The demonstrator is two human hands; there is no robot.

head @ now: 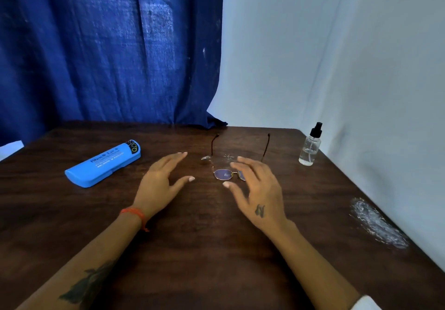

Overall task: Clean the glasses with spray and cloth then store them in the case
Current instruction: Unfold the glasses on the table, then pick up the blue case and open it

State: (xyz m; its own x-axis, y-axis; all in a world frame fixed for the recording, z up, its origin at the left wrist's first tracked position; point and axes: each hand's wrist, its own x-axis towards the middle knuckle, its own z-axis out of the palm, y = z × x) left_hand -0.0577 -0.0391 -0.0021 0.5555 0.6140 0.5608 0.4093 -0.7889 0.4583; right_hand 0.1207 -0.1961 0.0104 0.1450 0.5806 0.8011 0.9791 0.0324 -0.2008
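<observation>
Thin-framed glasses (225,173) lie on the dark wooden table (192,249) with their temples unfolded and pointing away from me. My right hand (257,189) hovers over the right lens with fingers spread, holding nothing. My left hand (161,179) is just left of the glasses, fingers straight and empty. A closed blue glasses case (103,165) lies to the far left. A clear spray bottle (310,146) with a black nozzle stands upright at the back right. No cloth is in view.
A blue curtain (108,44) hangs behind the table and a white sheet (337,56) covers the right wall. A whitish smear (378,223) marks the table near its right edge.
</observation>
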